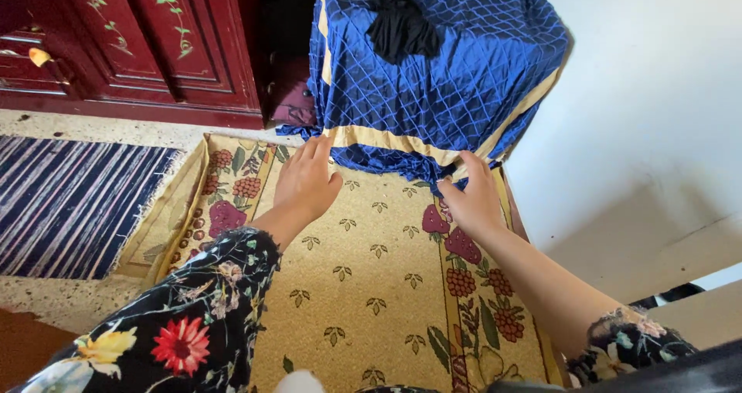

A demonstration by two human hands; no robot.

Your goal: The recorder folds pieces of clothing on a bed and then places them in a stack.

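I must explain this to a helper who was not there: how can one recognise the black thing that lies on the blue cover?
Find the dark red cabinet; right of it stands a boxy shape under a quilted blue cover with a cream border. On its top lies a small crumpled black cloth, the only plain, unpatterned fabric there. Both hands, left hand and right hand, are lower, at the cover's hem.

- The blue quilted cover with a cream border drapes a boxy shape; a black cloth lies on top of it.
- Left hand rests flat at the cover's lower hem.
- Right hand pinches that hem.
- Below the cover lies a yellow fruit-patterned mat.
- Left of the cover stands a red cabinet.
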